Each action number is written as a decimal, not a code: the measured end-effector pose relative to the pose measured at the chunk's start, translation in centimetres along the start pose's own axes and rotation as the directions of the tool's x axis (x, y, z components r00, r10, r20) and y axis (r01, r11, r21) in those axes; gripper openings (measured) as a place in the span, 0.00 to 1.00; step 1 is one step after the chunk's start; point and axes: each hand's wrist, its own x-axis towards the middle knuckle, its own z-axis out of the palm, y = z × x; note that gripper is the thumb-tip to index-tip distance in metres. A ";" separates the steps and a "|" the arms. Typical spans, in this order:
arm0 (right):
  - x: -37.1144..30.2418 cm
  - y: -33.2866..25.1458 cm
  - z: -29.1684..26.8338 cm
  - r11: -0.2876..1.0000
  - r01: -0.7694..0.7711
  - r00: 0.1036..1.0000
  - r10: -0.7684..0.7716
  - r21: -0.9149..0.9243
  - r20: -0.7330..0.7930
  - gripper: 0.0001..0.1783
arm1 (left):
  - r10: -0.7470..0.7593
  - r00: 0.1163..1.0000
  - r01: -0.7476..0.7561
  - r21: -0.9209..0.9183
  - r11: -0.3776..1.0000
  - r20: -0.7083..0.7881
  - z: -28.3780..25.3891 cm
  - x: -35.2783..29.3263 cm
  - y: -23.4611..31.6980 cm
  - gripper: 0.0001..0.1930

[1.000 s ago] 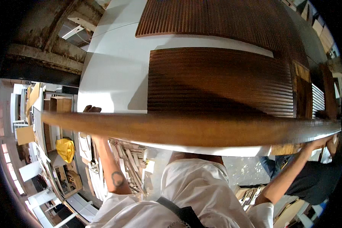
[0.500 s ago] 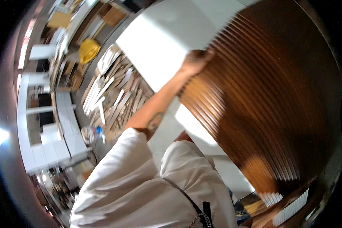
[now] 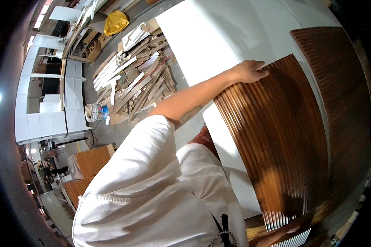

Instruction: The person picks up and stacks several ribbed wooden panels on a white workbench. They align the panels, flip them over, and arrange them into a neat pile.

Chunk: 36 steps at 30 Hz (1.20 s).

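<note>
A brown fluted wood panel (image 3: 276, 136) lies over a white tabletop (image 3: 210, 37) at the right. My left hand (image 3: 249, 72) has its fingers closed around the panel's far left corner. Along the panel's right side, with a narrow pale gap between them, lies a second, darker fluted panel (image 3: 338, 70). What looks like my right hand (image 3: 285, 234) is low at the near end of the first panel, in shadow, and its fingers cannot be made out. Glossy, brightly lit rib ends show beside it.
Wood offcuts (image 3: 140, 78) lie heaped on the floor left of the table. A bucket (image 3: 95, 112), white cabinet frames (image 3: 41, 123) and a yellow bag (image 3: 116, 22) are farther left. More fluted pieces (image 3: 92, 161) stand at the lower left.
The view has shifted. The first panel and my left hand now sit farther right in the picture, and a gap shows between the two panels where they looked merged and blurred before.
</note>
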 end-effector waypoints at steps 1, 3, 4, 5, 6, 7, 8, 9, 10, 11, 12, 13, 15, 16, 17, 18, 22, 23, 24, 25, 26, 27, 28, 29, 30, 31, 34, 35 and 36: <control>0.1 0.1 0.0 1.000 -0.006 1.000 0.006 0.001 0.010 0.35 | -0.016 0.999 0.017 0.009 1.000 -0.034 -0.3 -1.1 -0.3 0.38; -0.8 0.7 -0.4 0.999 -0.032 0.999 0.032 -0.013 0.020 0.36 | -0.089 0.995 0.091 0.058 0.994 -0.036 -0.6 -3.6 -2.4 0.34; -1.4 1.1 -0.7 0.998 -0.053 0.998 0.053 -0.024 0.023 0.36 | -0.146 0.989 0.146 0.096 0.985 -0.011 -0.5 -5.0 -4.5 0.32; -1.9 1.4 -1.1 0.997 -0.064 0.998 0.065 -0.035 0.020 0.36 | -0.210 0.977 0.212 0.076 0.974 -0.026 -0.2 -6.2 -6.2 0.31; -3.1 1.9 -1.4 0.996 -0.084 0.996 0.084 -0.044 0.017 0.36 | -0.275 0.961 0.276 0.056 0.959 -0.039 0.2 -7.2 -7.5 0.30; -3.4 2.1 -1.8 0.993 -0.097 0.995 0.099 -0.062 0.024 0.36 | -0.230 0.971 0.229 -0.028 0.973 -0.057 0.6 -8.6 -8.0 0.29; -3.8 2.7 -1.7 0.990 -0.115 0.992 0.119 -0.082 0.042 0.37 | -0.192 0.978 0.182 -0.108 0.977 -0.085 1.0 -10.2 -8.1 0.29; -4.7 3.1 -2.2 0.986 -0.138 0.989 0.142 -0.095 0.042 0.37 | -0.144 0.983 0.122 -0.183 0.975 -0.111 1.2 -11.2 -7.9 0.28; -5.4 3.6 -2.6 0.982 -0.156 0.986 0.161 -0.109 0.046 0.37 | -0.178 0.977 0.165 -0.117 0.979 -0.117 1.0 -11.5 -7.3 0.28; -6.3 3.9 -3.3 0.978 -0.174 0.983 0.179 -0.116 0.036 0.37 | -0.196 0.974 0.191 -0.051 0.980 -0.115 0.8 -11.4 -5.9 0.28; -6.6 4.1 -3.1 0.973 -0.189 0.978 0.198 -0.136 0.059 0.37 | -0.227 0.965 0.229 0.004 0.973 -0.131 0.7 -11.9 -5.6 0.28; -7.3 4.4 -3.8 0.970 -0.200 0.977 0.208 -0.137 0.046 0.38 | -0.171 0.971 0.160 -0.077 0.984 -0.169 1.3 -11.7 -6.5 0.30; -8.0 4.6 -4.1 0.961 -0.228 0.968 0.241 -0.158 0.070 0.38 | -0.029 0.985 0.020 -0.052 0.998 -0.168 1.7 -11.1 -8.4 0.30; -9.4 5.2 -4.8 0.954 -0.248 0.964 0.261 -0.167 0.057 0.38 | 0.059 0.985 -0.066 -0.043 0.997 -0.159 1.9 -10.3 -9.5 0.30; -9.8 5.3 -5.3 0.950 -0.258 0.961 0.272 -0.178 0.058 0.38 | 0.224 0.947 -0.227 0.016 0.974 -0.229 2.2 -9.9 -10.0 0.30; -10.4 5.6 -5.7 0.942 -0.277 0.954 0.293 -0.189 0.061 0.39 | 0.211 0.955 -0.209 0.035 0.977 -0.207 2.3 -9.4 -10.5 0.30; -11.8 6.1 -6.4 0.920 -0.311 0.939 0.337 -0.237 0.076 0.39 | 0.300 0.914 -0.325 -0.048 0.945 -0.273 3.6 -7.4 -13.3 0.31; -12.3 6.2 -6.4 0.914 -0.321 0.934 0.348 -0.247 0.075 0.40 | 0.281 0.916 -0.314 -0.076 0.946 -0.285 3.4 -7.5 -13.0 0.31; -12.8 6.0 -7.1 0.911 -0.328 0.934 0.353 -0.251 0.059 0.40 | 0.260 0.919 -0.302 -0.104 0.948 -0.297 3.2 -7.8 -12.6 0.31; -13.3 6.2 -7.2 0.904 -0.341 0.929 0.367 -0.258 0.058 0.40 | 0.195 0.961 -0.220 -0.116 0.968 -0.196 2.6 -8.2 -12.5 0.31; -13.8 6.1 -7.7 0.901 -0.350 0.927 0.373 -0.258 0.044 0.40 | 0.210 0.952 -0.242 -0.129 0.962 -0.224 2.6 -8.7 -12.8 0.31; -14.0 6.1 -8.1 0.898 -0.350 0.926 0.375 -0.267 0.044 0.40 | 0.223 0.942 -0.264 -0.143 0.954 -0.253 2.9 -9.4 -13.1 0.31; -14.8 6.0 -8.7 0.893 -0.363 0.922 0.385 -0.268 0.034 0.41 | 0.236 0.931 -0.284 -0.147 0.947 -0.277 3.0 -10.1 -13.4 0.32; -15.2 6.0 -9.1 0.890 -0.366 0.922 0.386 -0.273 0.021 0.41 | 0.249 0.916 -0.305 -0.141 0.942 -0.314 3.1 -10.7 -13.5 0.33; -15.2 5.8 -9.2 0.889 -0.366 0.924 0.383 -0.275 0.011 0.41 | 0.241 0.917 -0.293 -0.125 0.948 -0.317 3.1 -10.9 -13.6 0.33; -15.3 5.9 -9.5 0.884 -0.375 0.920 0.392 -0.281 0.006 0.41 | 0.230 0.920 -0.276 -0.109 0.955 -0.317 2.8 -11.6 -13.1 0.33; -15.8 6.5 -9.9 0.873 -0.402 0.910 0.414 -0.278 -0.014 0.42 | 0.245 0.897 -0.295 -0.084 0.952 -0.368 3.0 -12.0 -12.9 0.31; -15.8 6.6 -9.9 0.870 -0.408 0.907 0.420 -0.277 -0.017 0.42 | 0.245 0.887 -0.286 -0.047 0.957 -0.392 3.0 -11.9 -12.9 0.31; -15.7 6.5 -10.1 0.867 -0.413 0.905 0.425 -0.280 -0.020 0.42 | 0.246 0.875 -0.276 -0.011 0.961 -0.417 2.9 -11.7 -12.8 0.30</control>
